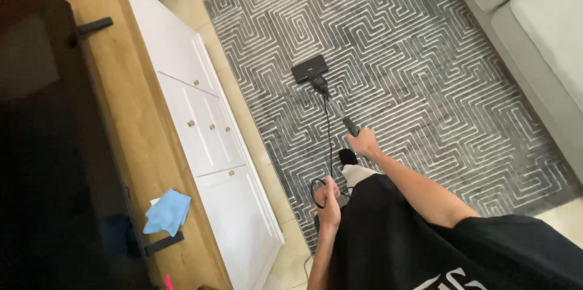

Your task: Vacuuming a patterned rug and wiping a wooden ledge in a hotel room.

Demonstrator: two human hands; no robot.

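Note:
My right hand grips the dark handle of a vacuum cleaner whose shaft runs forward to a flat black floor head resting on the grey maze-patterned rug. Closer to my body, my left hand is closed around a loop of the black power cord, which hangs along the shaft. My foot in a white sock stands on the rug between the two hands. A black shirt covers the lower right of the view.
A long wooden-topped sideboard with white doors runs along the left, bearing a large black television, a blue cloth and a dark remote. A light grey sofa borders the rug at right. Tiled floor separates rug and sideboard.

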